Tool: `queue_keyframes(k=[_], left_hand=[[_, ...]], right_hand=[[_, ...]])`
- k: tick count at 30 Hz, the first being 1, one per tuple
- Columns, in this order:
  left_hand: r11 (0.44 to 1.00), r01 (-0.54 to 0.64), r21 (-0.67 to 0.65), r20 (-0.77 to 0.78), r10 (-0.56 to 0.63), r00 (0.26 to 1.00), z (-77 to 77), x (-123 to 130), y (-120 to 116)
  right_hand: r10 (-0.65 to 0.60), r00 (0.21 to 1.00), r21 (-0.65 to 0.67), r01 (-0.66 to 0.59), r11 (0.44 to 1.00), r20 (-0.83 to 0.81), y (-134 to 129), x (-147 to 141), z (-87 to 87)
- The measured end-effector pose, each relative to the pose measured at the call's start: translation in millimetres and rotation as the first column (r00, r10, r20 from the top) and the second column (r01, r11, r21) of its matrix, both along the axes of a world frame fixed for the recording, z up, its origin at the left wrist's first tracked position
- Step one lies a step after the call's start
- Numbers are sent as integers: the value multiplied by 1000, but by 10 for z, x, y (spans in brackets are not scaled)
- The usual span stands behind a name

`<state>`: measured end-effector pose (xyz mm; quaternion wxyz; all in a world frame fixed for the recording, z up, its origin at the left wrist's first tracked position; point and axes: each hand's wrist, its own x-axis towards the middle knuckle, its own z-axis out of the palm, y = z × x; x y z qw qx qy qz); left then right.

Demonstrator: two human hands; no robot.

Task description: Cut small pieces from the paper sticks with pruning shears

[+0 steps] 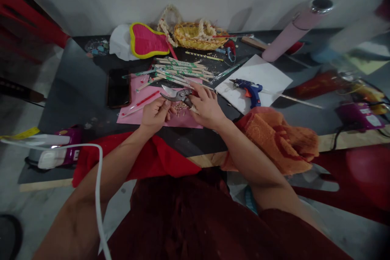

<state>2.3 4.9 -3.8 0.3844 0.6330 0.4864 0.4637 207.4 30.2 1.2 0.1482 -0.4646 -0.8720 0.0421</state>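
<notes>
A black phone (pixel 118 88) lies on the table (pixel 82 83), with a red cloth (pixel 164 158) in front of it, a fuzzy orange towel (pixel 278 142) off to its right, and a pink bottle (pixel 295 32) farther back on that side

A pale wall (pixel 128 0) rises behind the dark-topped table (pixel 82 73).

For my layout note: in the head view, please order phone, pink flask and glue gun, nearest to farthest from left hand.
1. Phone, left of the left hand
2. Glue gun, right, on white sheet
3. Pink flask, farther right
</notes>
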Motion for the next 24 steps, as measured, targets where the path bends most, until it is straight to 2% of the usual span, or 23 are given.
queue_keyframes(k=[18,24], left_hand=[[999,20,27,-52,-19,998,18,11,-12],[999,-4,42,-98,8,995,56,9,-22]], right_hand=[[14,1000,1,-14,1000,-16,-12,-16,-8],[17,1000,-25,-17,1000,-8,-17,-18,9]])
